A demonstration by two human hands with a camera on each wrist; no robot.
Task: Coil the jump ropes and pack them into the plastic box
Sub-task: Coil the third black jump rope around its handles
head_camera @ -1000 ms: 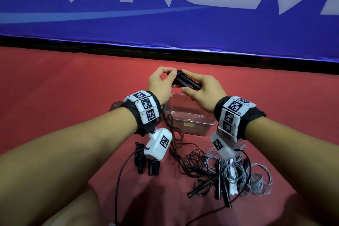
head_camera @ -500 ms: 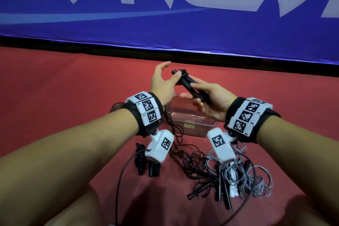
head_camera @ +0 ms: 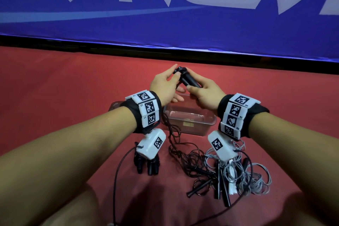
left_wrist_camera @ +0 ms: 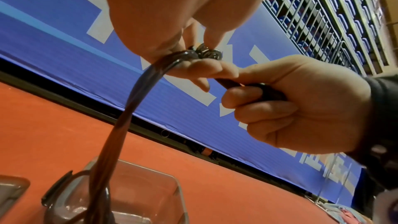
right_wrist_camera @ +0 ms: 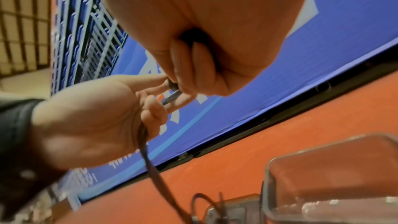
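Jump-rope handles, black cylindrical plastic, sit gripped together in my right hand above the clear plastic box; my left hand pinches the dark cord at their tips. Coiling stage, I judge: next, wrap this trailing cord around.

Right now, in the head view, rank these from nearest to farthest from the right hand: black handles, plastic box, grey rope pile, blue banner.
1. black handles, gripped in the right hand
2. plastic box, just below
3. grey rope pile, on the floor near the person
4. blue banner, behind
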